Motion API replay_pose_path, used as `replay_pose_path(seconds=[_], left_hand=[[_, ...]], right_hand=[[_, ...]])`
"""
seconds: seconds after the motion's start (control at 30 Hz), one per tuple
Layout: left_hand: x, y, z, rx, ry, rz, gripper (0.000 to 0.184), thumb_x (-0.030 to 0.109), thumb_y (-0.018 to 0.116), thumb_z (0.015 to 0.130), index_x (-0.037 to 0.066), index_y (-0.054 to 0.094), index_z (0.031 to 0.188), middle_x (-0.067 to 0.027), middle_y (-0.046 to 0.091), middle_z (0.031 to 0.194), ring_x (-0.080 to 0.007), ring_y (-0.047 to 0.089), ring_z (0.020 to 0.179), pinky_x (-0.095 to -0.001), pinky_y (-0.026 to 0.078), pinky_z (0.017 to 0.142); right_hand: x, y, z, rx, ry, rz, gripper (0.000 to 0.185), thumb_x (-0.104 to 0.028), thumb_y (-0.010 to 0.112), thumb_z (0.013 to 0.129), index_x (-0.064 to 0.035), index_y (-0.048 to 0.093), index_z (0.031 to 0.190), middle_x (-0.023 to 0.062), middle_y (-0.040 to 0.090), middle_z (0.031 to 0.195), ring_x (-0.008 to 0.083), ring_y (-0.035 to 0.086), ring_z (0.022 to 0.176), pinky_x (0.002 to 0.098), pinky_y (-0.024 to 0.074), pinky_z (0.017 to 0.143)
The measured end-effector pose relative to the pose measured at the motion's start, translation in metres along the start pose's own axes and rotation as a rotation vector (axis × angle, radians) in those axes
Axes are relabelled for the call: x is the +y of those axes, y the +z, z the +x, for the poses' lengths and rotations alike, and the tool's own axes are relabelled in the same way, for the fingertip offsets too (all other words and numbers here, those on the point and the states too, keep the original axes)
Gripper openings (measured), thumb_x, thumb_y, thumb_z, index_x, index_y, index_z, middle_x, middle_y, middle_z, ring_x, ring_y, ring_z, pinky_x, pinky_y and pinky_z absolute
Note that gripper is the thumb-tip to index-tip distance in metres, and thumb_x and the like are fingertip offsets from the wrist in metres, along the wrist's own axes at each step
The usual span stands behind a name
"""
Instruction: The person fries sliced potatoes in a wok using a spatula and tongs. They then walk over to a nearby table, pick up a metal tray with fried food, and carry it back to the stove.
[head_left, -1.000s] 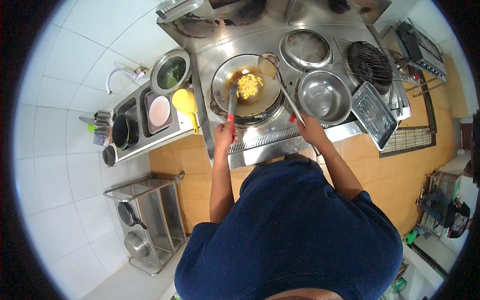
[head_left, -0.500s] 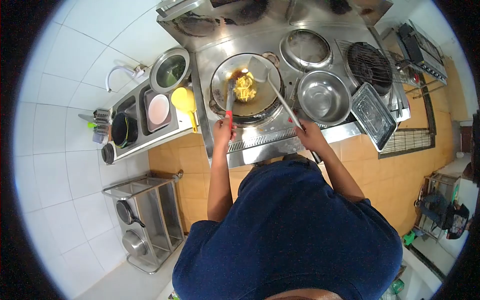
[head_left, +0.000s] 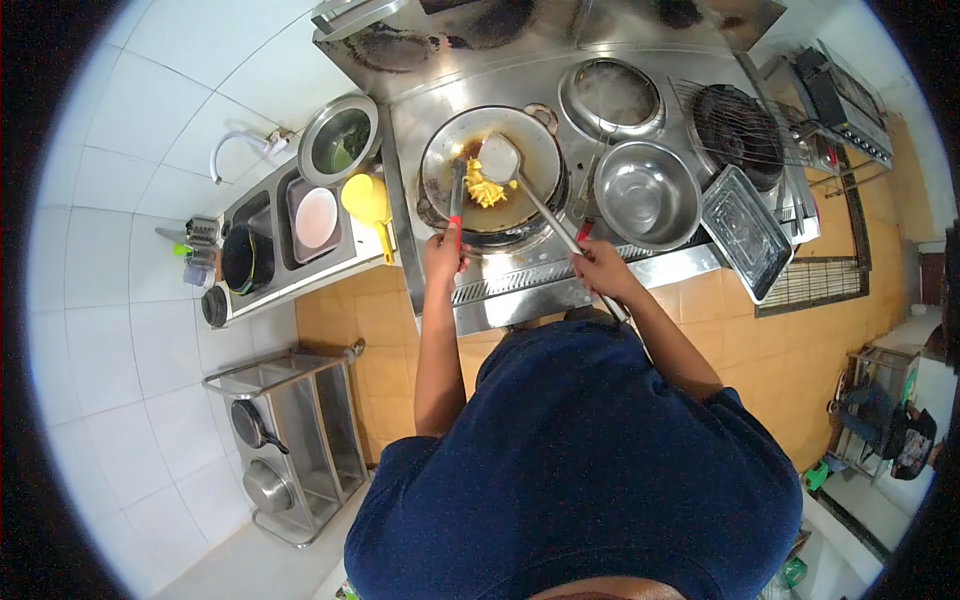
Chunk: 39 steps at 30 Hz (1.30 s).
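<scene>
Wok [head_left: 438,172] and both hands fill the 12 o'clock part of the head view. The wok sits over a burner on the steel stove surface [head_left: 470,90], its two ear handles at roughly 1 and 8 o'clock. Yellow food pieces [head_left: 487,190] lie heaped near its middle, with brown liquid around them, darkest toward the wok's 11 o'clock.

At the wok's 7 o'clock, the left hand [head_left: 443,258] has its grip closed around a red-handled utensil [head_left: 458,195], whose dark working end reaches the food's 10 o'clock edge. Between 4 and 5 o'clock, the right hand [head_left: 602,270] has its grip wrapped around the long metal shaft of a wok spatula [head_left: 500,158]; the broad blade overlaps the food's 1 o'clock side. Close by the right hand is another red handle [head_left: 585,230]; what it belongs to is hard to tell.

A steel mixing bowl [head_left: 648,200] rests at the wok's 3 o'clock, with a wide steel pan [head_left: 568,110] at 2. Beyond the bowl, a rectangular metal tray [head_left: 748,230] lies tilted at the bowl's 4 o'clock and a wire rack [head_left: 735,130] at its 2. Toward the wok's 9 o'clock are a metal basin [head_left: 305,150] containing greens, a yellow dipper [head_left: 368,200] and a pink dish [head_left: 317,218].
</scene>
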<state>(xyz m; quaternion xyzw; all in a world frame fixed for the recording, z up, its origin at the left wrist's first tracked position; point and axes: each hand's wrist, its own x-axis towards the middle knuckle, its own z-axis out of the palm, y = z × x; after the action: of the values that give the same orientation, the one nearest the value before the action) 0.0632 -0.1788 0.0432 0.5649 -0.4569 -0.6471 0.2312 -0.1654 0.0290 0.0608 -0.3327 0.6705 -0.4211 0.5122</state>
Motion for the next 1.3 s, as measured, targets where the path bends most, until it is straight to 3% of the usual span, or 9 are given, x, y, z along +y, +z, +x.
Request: replay_pose_path(seconds=[0.37,0.47,0.57,0.67,0.77,0.87,0.97,1.2,1.3], left_hand=[[0.011,0.002,-0.008,-0.050,-0.032,-0.044,0.039,0.038,0.054,0.095,-0.001,0.050,0.094,-0.0102,0.059,0.068,-0.0125,0.048,0.040,-0.0249,0.030,0.031],[0.008,0.002,-0.005,-0.063,-0.025,-0.043,0.038,0.038,0.055,0.095,0.000,0.049,0.094,-0.0102,0.059,0.067,-0.0125,0.048,0.040,-0.0246,0.030,0.031],[0.009,0.005,-0.006,-0.073,-0.039,-0.043,0.037,0.037,0.055,0.095,0.000,0.049,0.094,-0.0103,0.059,0.067,-0.0123,0.048,0.040,-0.0244,0.030,0.031],[0.010,0.010,-0.009,-0.090,-0.036,-0.044,0.037,0.036,0.055,0.095,0.000,0.049,0.094,-0.0105,0.059,0.068,-0.0122,0.048,0.040,-0.0244,0.029,0.031],[0.011,0.008,-0.010,-0.078,-0.028,-0.032,0.037,0.036,0.055,0.095,0.000,0.049,0.094,-0.0107,0.059,0.068,-0.0122,0.048,0.039,-0.0244,0.029,0.030],[0.006,0.007,-0.005,-0.060,-0.021,-0.001,0.038,0.037,0.055,0.095,-0.001,0.049,0.096,-0.0108,0.059,0.068,-0.0123,0.048,0.039,-0.0247,0.030,0.030],[0.006,0.006,-0.004,-0.046,-0.021,0.065,0.041,0.038,0.055,0.094,-0.002,0.049,0.098,-0.0112,0.059,0.068,-0.0125,0.048,0.039,-0.0249,0.031,0.030],[0.002,0.014,0.004,-0.099,-0.076,0.025,0.041,0.040,0.055,0.094,-0.001,0.050,0.100,-0.0114,0.060,0.069,-0.0133,0.049,0.040,-0.0246,0.032,0.032],[0.017,0.013,-0.009,-0.095,-0.052,-0.008,0.039,0.039,0.054,0.095,0.000,0.050,0.098,-0.0109,0.060,0.070,-0.0133,0.049,0.041,-0.0245,0.031,0.032]], right_hand=[[-0.024,-0.015,-0.017,0.176,-0.144,-0.444,0.026,-0.017,0.057,0.088,0.0045,0.058,0.103,0.0275,0.061,0.079,0.0482,0.059,0.080,0.0472,0.0477,0.072],[-0.005,-0.016,-0.012,0.284,-0.330,-0.414,0.019,-0.016,0.057,0.090,0.0024,0.060,0.096,0.0075,0.050,0.054,0.0155,0.051,0.043,0.0348,0.0401,0.043],[-0.025,-0.021,-0.020,0.074,0.076,-0.086,0.019,-0.016,0.057,0.090,0.0033,0.059,0.093,0.0089,0.052,0.056,0.0160,0.052,0.041,0.0344,0.0392,0.039],[-0.032,-0.028,-0.020,0.024,0.189,-0.194,0.028,-0.016,0.060,0.087,0.0031,0.059,0.107,0.0214,0.060,0.069,0.0304,0.062,0.065,0.0449,0.0491,0.068],[-0.035,-0.030,-0.022,0.168,-0.003,-0.385,0.025,-0.015,0.058,0.087,0.0032,0.060,0.103,0.0236,0.061,0.072,0.0375,0.063,0.068,0.0466,0.0486,0.067],[0.005,-0.040,-0.005,0.416,-0.568,-0.604,0.016,-0.014,0.055,0.090,0.0014,0.058,0.092,0.0140,0.058,0.064,0.0210,0.055,0.043,0.0371,0.0415,0.040],[-0.022,-0.034,-0.014,0.318,-0.171,-0.573,0.021,-0.013,0.053,0.086,0.0053,0.059,0.093,0.0292,0.061,0.082,0.0501,0.057,0.084,0.0505,0.0465,0.073],[-0.006,-0.008,-0.007,-0.002,0.091,0.040,0.019,-0.017,0.054,0.093,-0.0011,0.055,0.083,0.0009,0.050,0.061,0.0076,0.047,0.042,0.0268,0.0382,0.034],[-0.027,-0.005,-0.020,0.009,0.071,-0.014,0.019,-0.017,0.054,0.093,-0.0006,0.055,0.083,0.0021,0.050,0.061,0.0085,0.047,0.041,0.0267,0.0377,0.034]])
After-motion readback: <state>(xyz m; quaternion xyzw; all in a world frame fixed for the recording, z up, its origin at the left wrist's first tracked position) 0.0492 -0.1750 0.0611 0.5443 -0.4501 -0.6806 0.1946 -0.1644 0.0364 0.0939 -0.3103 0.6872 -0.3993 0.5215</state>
